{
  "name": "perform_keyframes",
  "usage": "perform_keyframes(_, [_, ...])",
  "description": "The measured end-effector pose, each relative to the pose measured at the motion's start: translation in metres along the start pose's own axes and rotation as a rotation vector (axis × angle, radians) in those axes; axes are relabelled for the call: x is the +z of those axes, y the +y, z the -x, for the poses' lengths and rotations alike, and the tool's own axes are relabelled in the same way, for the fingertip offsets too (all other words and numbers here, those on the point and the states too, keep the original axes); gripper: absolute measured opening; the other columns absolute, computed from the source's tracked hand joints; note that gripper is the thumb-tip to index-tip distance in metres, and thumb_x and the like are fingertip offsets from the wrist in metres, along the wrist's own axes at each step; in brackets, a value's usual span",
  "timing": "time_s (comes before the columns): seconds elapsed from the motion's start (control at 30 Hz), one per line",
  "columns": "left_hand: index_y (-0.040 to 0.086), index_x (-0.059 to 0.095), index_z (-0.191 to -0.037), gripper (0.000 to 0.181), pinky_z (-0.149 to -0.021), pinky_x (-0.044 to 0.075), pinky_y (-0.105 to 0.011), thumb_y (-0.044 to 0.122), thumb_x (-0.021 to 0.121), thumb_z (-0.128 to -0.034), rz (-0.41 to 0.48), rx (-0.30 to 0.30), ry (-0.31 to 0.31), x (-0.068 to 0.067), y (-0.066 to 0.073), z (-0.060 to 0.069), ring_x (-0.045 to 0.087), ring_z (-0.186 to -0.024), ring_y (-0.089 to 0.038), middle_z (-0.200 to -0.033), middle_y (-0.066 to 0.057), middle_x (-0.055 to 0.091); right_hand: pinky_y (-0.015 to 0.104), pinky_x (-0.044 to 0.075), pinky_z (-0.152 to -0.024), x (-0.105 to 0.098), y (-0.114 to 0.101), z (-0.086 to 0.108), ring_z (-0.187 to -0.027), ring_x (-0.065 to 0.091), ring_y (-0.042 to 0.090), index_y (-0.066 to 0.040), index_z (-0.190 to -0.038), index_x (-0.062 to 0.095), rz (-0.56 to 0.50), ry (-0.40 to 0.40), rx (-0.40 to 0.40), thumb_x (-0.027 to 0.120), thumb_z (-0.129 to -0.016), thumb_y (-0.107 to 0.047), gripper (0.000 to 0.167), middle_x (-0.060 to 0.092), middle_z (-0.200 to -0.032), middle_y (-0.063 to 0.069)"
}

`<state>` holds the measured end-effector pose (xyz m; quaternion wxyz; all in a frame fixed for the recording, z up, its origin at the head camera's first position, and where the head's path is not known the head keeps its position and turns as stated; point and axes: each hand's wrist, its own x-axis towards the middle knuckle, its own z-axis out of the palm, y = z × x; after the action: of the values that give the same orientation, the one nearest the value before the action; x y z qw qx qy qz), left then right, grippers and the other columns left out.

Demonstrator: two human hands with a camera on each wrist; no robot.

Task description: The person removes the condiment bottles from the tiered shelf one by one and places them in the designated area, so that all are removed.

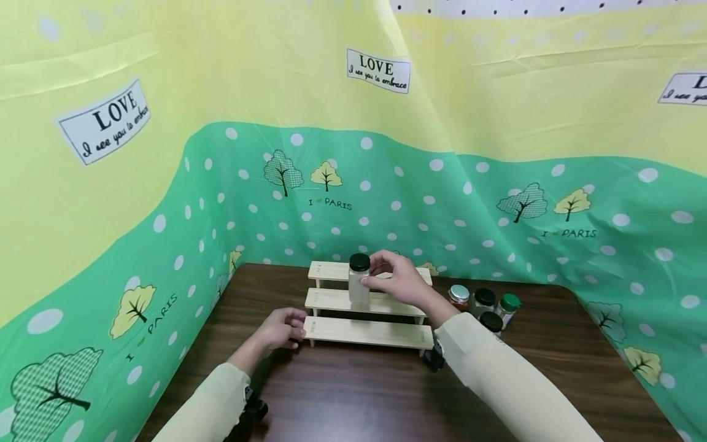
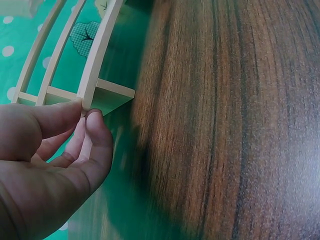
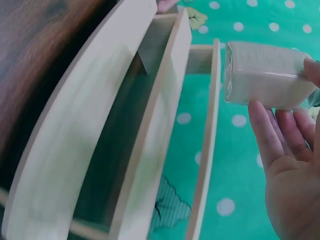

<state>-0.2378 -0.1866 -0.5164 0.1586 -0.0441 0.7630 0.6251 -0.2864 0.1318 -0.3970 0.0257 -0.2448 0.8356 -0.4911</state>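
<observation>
A clear square spice jar [image 1: 359, 285] with a black lid and pale contents is held by my right hand [image 1: 400, 280], thumb and fingers at its sides. In the right wrist view the jar [image 3: 265, 75] appears raised off the three-tier wooden rack [image 1: 368, 333], its base apart from the boards. My left hand [image 1: 277, 329] is at the left end of the rack's lowest board. Its thumb and index finger pinch that board's corner in the left wrist view, where the rack [image 2: 102, 50] shows end-on.
Several more jars stand on the dark wooden table [image 1: 353, 399] right of the rack: a silver-lidded jar [image 1: 459, 296], a green-lidded jar [image 1: 507, 307] and black-lidded jars [image 1: 485, 299]. A yellow and green curtain [image 1: 386, 209] hangs around the back and sides.
</observation>
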Motion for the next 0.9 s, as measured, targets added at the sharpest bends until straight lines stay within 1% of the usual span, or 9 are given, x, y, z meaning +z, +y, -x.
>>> perform_keyframes(0.07, [-0.002, 0.059, -0.133, 0.046, -0.06, 0.058, -0.034, -0.014, 0.066, -0.0889, -0.001, -0.003, 0.001, 0.0, 0.0, 0.0, 0.065, -0.079, -0.023, -0.102, -0.015, 0.06, 0.041, 0.054, -0.089, -0.009, 0.001, 0.004, -0.104, 0.068, 0.022, -0.011, -0.118, 0.063, -0.002, -0.003, -0.003, 0.083, -0.088, -0.029, 0.04, 0.067, -0.11, 0.007])
perform_keyframes(0.17, [-0.002, 0.059, -0.133, 0.047, -0.06, 0.058, -0.034, -0.014, 0.067, -0.0887, 0.002, -0.005, 0.001, 0.0, 0.002, 0.002, 0.065, -0.08, -0.024, -0.103, -0.015, 0.059, 0.041, 0.055, -0.089, -0.021, 0.001, 0.012, -0.106, 0.068, 0.023, -0.011, -0.12, 0.062, 0.003, -0.002, -0.002, 0.083, -0.088, -0.031, 0.042, 0.067, -0.11, 0.008])
perform_keyframes(0.37, [-0.002, 0.06, -0.132, 0.046, -0.06, 0.058, -0.034, -0.014, 0.067, -0.0882, 0.004, -0.008, -0.004, 0.0, 0.001, 0.001, 0.065, -0.08, -0.024, -0.103, -0.015, 0.059, 0.034, 0.059, -0.086, -0.042, 0.002, 0.029, -0.106, 0.067, 0.024, -0.01, -0.121, 0.061, 0.002, 0.01, -0.003, 0.083, -0.088, -0.028, 0.043, 0.065, -0.112, 0.01])
perform_keyframes(0.57, [-0.002, 0.059, -0.133, 0.047, -0.06, 0.057, -0.033, -0.013, 0.067, -0.0885, 0.007, -0.005, -0.009, 0.001, -0.002, 0.001, 0.064, -0.079, -0.024, -0.103, -0.015, 0.059, 0.036, 0.057, -0.083, -0.063, 0.012, 0.047, -0.106, 0.068, 0.027, -0.01, -0.122, 0.062, 0.052, 0.038, -0.014, 0.081, -0.09, -0.026, 0.041, 0.067, -0.111, 0.01])
perform_keyframes(0.63, [-0.002, 0.059, -0.133, 0.047, -0.06, 0.057, -0.033, -0.013, 0.067, -0.0886, 0.006, -0.005, -0.011, 0.001, -0.002, 0.001, 0.064, -0.079, -0.023, -0.103, -0.015, 0.059, 0.034, 0.056, -0.082, -0.071, 0.016, 0.054, -0.107, 0.068, 0.026, -0.009, -0.123, 0.061, 0.067, 0.053, -0.017, 0.08, -0.091, -0.026, 0.04, 0.067, -0.113, 0.011])
perform_keyframes(0.7, [-0.002, 0.059, -0.133, 0.047, -0.06, 0.057, -0.033, -0.013, 0.067, -0.0884, 0.005, -0.006, -0.012, 0.0, -0.001, 0.001, 0.064, -0.079, -0.024, -0.103, -0.015, 0.059, 0.033, 0.057, -0.075, -0.079, 0.019, 0.061, -0.105, 0.067, 0.024, -0.009, -0.125, 0.061, 0.077, 0.074, -0.01, 0.079, -0.092, -0.026, 0.041, 0.068, -0.115, 0.011])
perform_keyframes(0.8, [-0.002, 0.059, -0.133, 0.047, -0.061, 0.058, -0.034, -0.013, 0.067, -0.0881, 0.004, -0.006, -0.016, 0.0, 0.0, 0.001, 0.064, -0.079, -0.024, -0.103, -0.015, 0.059, 0.035, 0.057, -0.065, -0.09, 0.021, 0.071, -0.098, 0.067, 0.02, -0.007, -0.126, 0.06, 0.077, 0.096, -0.001, 0.078, -0.093, -0.024, 0.042, 0.069, -0.116, 0.015])
perform_keyframes(0.87, [-0.001, 0.06, -0.133, 0.047, -0.061, 0.058, -0.033, -0.013, 0.068, -0.0881, 0.003, -0.008, -0.019, -0.001, 0.0, 0.0, 0.064, -0.079, -0.024, -0.103, -0.015, 0.06, 0.036, 0.057, -0.06, -0.097, 0.023, 0.077, -0.097, 0.066, 0.017, -0.007, -0.127, 0.06, 0.075, 0.111, 0.01, 0.078, -0.092, -0.023, 0.042, 0.068, -0.117, 0.016])
perform_keyframes(0.9, [-0.001, 0.06, -0.132, 0.046, -0.061, 0.058, -0.034, -0.013, 0.068, -0.0881, 0.003, -0.009, -0.02, -0.001, 0.001, 0.0, 0.064, -0.079, -0.024, -0.103, -0.015, 0.06, 0.036, 0.057, -0.06, -0.1, 0.024, 0.079, -0.097, 0.066, 0.015, -0.006, -0.127, 0.06, 0.071, 0.114, 0.013, 0.078, -0.093, -0.022, 0.042, 0.068, -0.118, 0.017])
